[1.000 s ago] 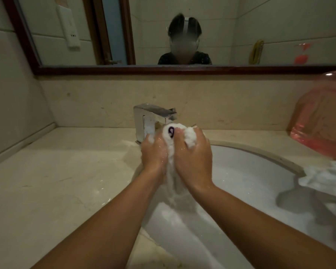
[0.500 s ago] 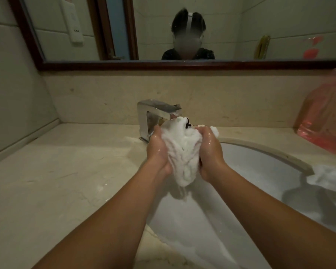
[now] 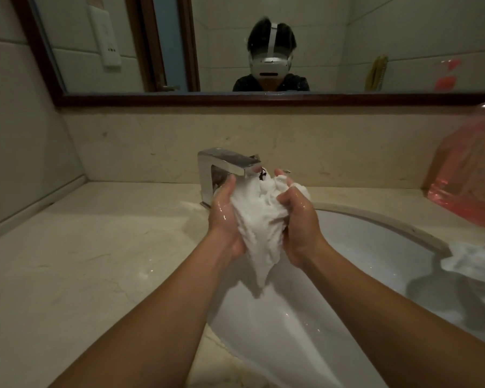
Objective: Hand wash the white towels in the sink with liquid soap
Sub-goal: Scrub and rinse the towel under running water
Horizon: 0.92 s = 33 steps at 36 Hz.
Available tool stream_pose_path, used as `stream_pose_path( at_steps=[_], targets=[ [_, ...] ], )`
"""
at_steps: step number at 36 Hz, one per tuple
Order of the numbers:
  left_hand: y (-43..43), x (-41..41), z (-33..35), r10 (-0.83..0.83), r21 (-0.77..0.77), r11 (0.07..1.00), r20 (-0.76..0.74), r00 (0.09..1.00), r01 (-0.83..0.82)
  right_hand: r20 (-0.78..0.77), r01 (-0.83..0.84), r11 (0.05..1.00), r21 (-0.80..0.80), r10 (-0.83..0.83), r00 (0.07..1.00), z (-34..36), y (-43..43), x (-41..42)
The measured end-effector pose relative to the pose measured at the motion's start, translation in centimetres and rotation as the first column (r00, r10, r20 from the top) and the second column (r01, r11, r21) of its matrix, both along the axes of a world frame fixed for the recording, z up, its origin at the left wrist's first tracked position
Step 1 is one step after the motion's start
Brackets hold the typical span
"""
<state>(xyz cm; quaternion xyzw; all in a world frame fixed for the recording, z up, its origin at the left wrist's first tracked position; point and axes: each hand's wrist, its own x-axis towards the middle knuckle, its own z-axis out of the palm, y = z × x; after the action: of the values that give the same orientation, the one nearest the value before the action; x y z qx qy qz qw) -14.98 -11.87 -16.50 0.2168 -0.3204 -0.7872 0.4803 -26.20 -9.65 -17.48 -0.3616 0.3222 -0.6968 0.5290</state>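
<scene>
The left hand (image 3: pixel 225 217) and right hand (image 3: pixel 297 219) have parted, fingers clutching the bunched towel (image 3: pixel 259 222) at the sink's (image 3: pixel 375 233) 11 o'clock rim, so scrubbing continues.

I am standing in a bathroom. In front of me a white oval sink (image 3: pixel 375 247) is set into a pale marble counter (image 3: pixel 81 261), with a square chrome tap (image 3: pixel 224 169) at its back edge. Above the marble backsplash hangs a dark wood-framed mirror (image 3: pixel 235 98), and it reflects tiled walls and a door (image 3: pixel 165 43) behind me.
</scene>
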Motion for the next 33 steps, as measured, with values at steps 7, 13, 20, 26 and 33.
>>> stream_pose_path(
  at_steps=[7, 13, 20, 26, 33],
  targets=[
    [-0.7, -0.2, -0.7, 0.099, 0.09, 0.99, 0.094, 0.991, -0.107, -0.083, 0.043, 0.998, 0.053, -0.039, 0.996, -0.4, 0.2, 0.2],
    [-1.4, 0.0, -1.5, 0.211, 0.213, 0.956, -0.015, 0.977, -0.203, -0.138, 0.116, 0.992, 0.059, -0.107, 0.985, -0.7, -0.3, 0.0],
    [-1.6, 0.3, -1.7, 0.349, 0.332, 0.886, -0.015, 0.937, -0.325, -0.122, 0.149, 0.978, 0.143, -0.132, 0.984, -1.2, -0.1, 0.1],
    [-0.9, 0.6, -1.3, 0.362, 0.229, 0.905, 0.033, 0.932, -0.36, -0.148, 0.18, 0.956, 0.23, -0.149, 0.978, -1.5, -0.5, 0.6],
    [-0.5, -0.1, -1.5, 0.379, 0.068, 0.902, 0.349, 0.857, -0.427, -0.227, 0.125, 0.94, 0.317, -0.053, 0.973, -1.1, 0.1, 0.6]
  ],
)
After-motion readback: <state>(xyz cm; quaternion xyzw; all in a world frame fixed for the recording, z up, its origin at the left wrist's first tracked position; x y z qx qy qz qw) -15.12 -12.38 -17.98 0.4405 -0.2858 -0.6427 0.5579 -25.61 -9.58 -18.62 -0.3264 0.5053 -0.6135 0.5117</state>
